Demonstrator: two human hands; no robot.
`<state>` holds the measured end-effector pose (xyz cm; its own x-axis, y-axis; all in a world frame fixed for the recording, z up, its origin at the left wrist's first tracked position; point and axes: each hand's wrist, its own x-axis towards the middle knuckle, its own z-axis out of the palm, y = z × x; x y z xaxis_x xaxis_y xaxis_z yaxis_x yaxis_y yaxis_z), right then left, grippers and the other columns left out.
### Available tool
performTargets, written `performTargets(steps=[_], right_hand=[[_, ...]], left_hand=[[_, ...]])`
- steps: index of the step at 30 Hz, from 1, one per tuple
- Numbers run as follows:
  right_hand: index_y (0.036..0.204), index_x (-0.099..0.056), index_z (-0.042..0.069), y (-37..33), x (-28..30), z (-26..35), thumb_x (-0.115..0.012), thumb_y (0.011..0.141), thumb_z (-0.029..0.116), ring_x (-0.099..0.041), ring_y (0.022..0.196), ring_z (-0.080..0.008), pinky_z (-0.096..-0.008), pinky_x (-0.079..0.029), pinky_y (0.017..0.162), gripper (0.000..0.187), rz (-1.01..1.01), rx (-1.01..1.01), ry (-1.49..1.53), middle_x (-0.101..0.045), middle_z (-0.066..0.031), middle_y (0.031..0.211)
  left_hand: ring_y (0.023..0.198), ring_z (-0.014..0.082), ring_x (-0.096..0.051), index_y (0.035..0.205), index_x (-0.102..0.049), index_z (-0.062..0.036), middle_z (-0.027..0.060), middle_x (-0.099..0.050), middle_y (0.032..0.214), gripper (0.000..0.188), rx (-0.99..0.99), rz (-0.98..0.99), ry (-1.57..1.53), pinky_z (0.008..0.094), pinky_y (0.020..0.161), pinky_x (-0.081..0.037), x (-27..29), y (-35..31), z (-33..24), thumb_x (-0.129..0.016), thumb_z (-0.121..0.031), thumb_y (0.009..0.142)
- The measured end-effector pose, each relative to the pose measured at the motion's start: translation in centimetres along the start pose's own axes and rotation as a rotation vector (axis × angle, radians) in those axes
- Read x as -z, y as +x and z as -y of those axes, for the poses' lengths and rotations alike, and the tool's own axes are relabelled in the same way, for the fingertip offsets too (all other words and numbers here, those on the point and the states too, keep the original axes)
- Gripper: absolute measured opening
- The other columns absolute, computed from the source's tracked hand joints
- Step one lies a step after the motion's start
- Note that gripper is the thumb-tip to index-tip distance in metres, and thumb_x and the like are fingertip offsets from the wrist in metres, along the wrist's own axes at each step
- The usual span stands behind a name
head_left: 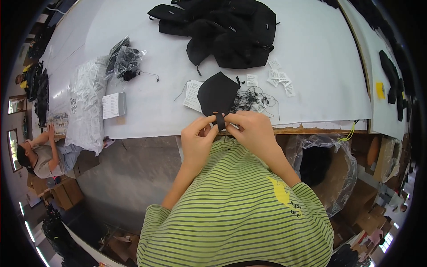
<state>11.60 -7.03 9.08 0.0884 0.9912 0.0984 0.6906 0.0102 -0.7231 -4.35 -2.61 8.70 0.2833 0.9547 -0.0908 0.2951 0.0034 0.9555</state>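
Note:
A flat black fabric pouch (217, 94) lies at the near edge of the table, its short black strap (220, 122) pointing toward me. My left hand (198, 135) pinches the strap from the left between thumb and fingers. From the other side, my right hand (254, 131) has its fingertips closed at the strap's right edge; any small thing between them is hidden. A small orange mark shows where strap and pouch meet. White printed cards (192, 96) stick out under the pouch's left side. To its right lies a tangle of thin black tag strings (253, 100).
Black pouches (227, 33) are heaped at the far middle. Small white labels (280, 78) lie at right. A card stack (114, 105), clear plastic bags (86, 107) and a bagged black bundle (126, 60) sit at left. A plastic-lined box (327, 164) stands below the edge. Another person (44, 155) sits at left.

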Motion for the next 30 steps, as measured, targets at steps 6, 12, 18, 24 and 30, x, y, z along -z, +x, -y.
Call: performTargets(steps=[6,12,18,24,30], right_hand=[[0.091,-0.062,0.009,0.2,0.7,1.0,-0.067,0.084,0.012,-0.056,0.064,-0.0122,-0.0279,-0.043,0.059,0.01,0.021,-0.241,0.475,-0.055,-0.0004,0.068],[0.092,-0.054,0.005,-0.2,2.5,-0.7,-0.065,0.088,0.007,-0.056,0.082,-0.011,-0.0253,-0.044,0.078,0.013,-0.053,-0.277,1.177,-0.057,-0.003,0.084],[0.096,-0.056,0.003,-0.3,2.3,-0.8,-0.066,0.087,0.004,-0.061,0.088,-0.0136,-0.0271,-0.047,0.082,0.013,-0.103,-0.182,1.315,-0.063,-0.0064,0.09],[0.096,-0.057,0.001,-0.5,1.9,0.4,-0.066,0.087,0.002,-0.067,0.087,-0.0176,-0.029,-0.051,0.083,0.012,-0.144,-0.254,1.235,-0.067,-0.0098,0.092],[0.09,-0.063,-0.001,-0.9,1.7,0.2,-0.068,0.088,0.007,-0.066,0.085,-0.0145,-0.0282,-0.051,0.08,0.01,-0.23,-0.248,1.072,-0.069,-0.0078,0.084]], left_hand=[[0.06,0.0067,-0.05,0.089,-0.065,-0.0006,0.0017,-0.057,0.079,0.006,-0.179,-0.064,-0.211,0.0217,0.054,-0.034,0.7,0.9,-0.4,-0.065,0.002,0.083],[0.059,0.0081,-0.056,0.096,-0.059,0.0022,0.0075,-0.065,0.091,0.008,-0.046,0.037,-0.632,0.0211,0.057,-0.043,2.3,0.7,-1.8,-0.059,-0.005,0.093],[0.059,0.0004,-0.045,0.093,-0.062,0.0002,0.0022,-0.066,0.084,0.009,-0.005,0.206,-0.508,0.0171,0.054,-0.034,1.9,0.7,-2.5,-0.061,-0.008,0.093],[0.057,-0.0009,-0.036,0.092,-0.063,-0.0007,-0.0053,-0.057,0.067,0.012,-0.055,0.39,-0.336,0.0183,0.049,-0.023,0.8,1.0,-2.8,-0.062,-0.012,0.093],[0.054,-0.0003,-0.033,0.092,-0.063,-0.0006,-0.0048,-0.051,0.061,0.01,-0.112,0.396,-0.23,0.0193,0.047,-0.021,0.5,1.4,-3.8,-0.062,-0.011,0.092]])
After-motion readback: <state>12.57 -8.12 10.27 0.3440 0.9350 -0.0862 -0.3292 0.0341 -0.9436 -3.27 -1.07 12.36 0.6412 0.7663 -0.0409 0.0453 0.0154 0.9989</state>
